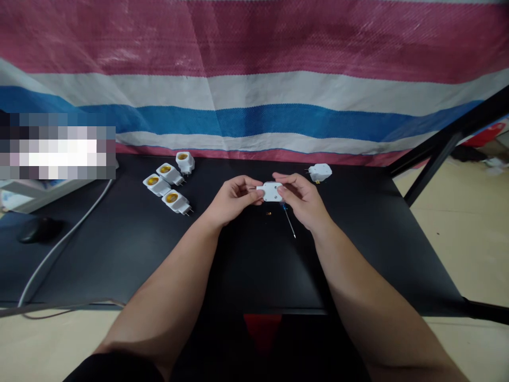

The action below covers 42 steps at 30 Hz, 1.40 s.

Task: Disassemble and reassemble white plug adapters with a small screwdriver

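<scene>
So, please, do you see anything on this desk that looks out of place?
A tiny brass-coloured piece lies loose on the black table, just below the white adapter held between the left hand and right hand. It touches nothing else, so it looks dropped.

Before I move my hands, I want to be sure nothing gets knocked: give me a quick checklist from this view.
White adapter held: ok, pinched between the left hand and right hand.
Screwdriver in reach: ok, it lies on the table partly under the right hand.
Loose bits gathered: not ok, a small brass piece lies on the table just below the white adapter.
White adapter fully closed: cannot tell, the hands cover its sides.
Four adapters clear of the hands: ok, they sit off to the left.
Lone adapter clear of the hands: ok, it sits beyond the right hand.
</scene>
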Motion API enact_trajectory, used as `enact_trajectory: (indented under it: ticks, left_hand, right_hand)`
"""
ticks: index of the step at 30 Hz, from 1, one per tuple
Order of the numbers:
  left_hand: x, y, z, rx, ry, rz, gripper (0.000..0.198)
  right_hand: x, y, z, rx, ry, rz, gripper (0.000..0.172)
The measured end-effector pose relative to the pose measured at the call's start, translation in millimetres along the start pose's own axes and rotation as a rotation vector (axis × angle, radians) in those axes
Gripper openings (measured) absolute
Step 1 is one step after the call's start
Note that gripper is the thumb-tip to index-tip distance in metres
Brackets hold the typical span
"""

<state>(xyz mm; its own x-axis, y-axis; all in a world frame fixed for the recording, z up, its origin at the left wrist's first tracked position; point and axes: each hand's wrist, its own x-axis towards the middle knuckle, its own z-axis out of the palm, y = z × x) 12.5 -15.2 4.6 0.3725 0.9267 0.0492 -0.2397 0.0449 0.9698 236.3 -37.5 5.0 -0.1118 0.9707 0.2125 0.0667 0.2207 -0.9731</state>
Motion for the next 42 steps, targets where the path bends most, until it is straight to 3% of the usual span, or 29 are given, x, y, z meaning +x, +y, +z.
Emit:
enact_trajectory:
  ticks: [4,7,10,14,23,32,42]
  left_hand:
    - [1,4,-5.3,0.024,0.100,-0.034,0.034]
    - [1,6,-7.1,0.063,0.147,-0.098,0.031]
    - [1,7,-5.1,0.074,0.171,-0.175,0.028]
    - [1,7,-1.3,0.062,0.180,-0.256,0.021]
    - [0,4,-1.5,0.050,0.124,-0.277,0.017]
    - [0,-6,-6.3,0.158,0.038,-0.062,0.037]
    - [-2,-3,1.3,0.147,-0.006,-0.058,0.046]
  right_hand:
    - [0,-2,-32,-0.426,0.058,-0.052,0.015]
    - [-2,0,-56,-0.589,-0.131,0.154,0.007]
    - [-4,1,-62,-0.635,-0.244,0.251,0.013]
    - [-3,-4,-54,-0.720,-0.287,0.178,0.018]
    - [-3,-4,-42,-0.732,-0.285,0.082,0.008]
    - [-5,-7,-43,-0.663,-0.235,0.053,0.008]
    - [-9,-19,-6,-0.461,-0.131,-0.269,0.006]
